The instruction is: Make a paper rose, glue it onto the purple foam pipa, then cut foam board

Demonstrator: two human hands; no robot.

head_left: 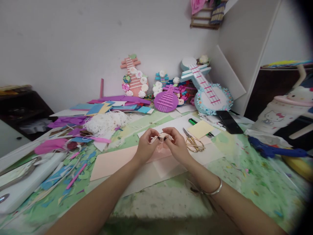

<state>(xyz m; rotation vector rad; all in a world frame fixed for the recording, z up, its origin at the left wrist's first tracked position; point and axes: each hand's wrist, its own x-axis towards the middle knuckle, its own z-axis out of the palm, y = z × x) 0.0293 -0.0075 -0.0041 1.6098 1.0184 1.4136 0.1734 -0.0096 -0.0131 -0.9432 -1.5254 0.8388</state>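
Observation:
Both of my hands meet over the middle of the green table (246, 182). Together they pinch a small folded piece of pale pink paper (161, 137). My left hand (146, 146) grips its left side with closed fingers, and my right hand (176, 143) grips its right side the same way. A silver bangle (215, 191) sits on my right wrist. Beneath the hands lie a pale pink sheet (111, 162) and white sheets. Gold-handled scissors (193, 142) lie just right of my right hand.
A yellow sheet (201, 129), a green marker (193, 121) and a black phone (229, 121) lie at the right. A blue glue gun (274, 150) rests far right. Paper scraps and white string (106, 122) cover the left. Paper guitar crafts (207, 88) lean on the back wall.

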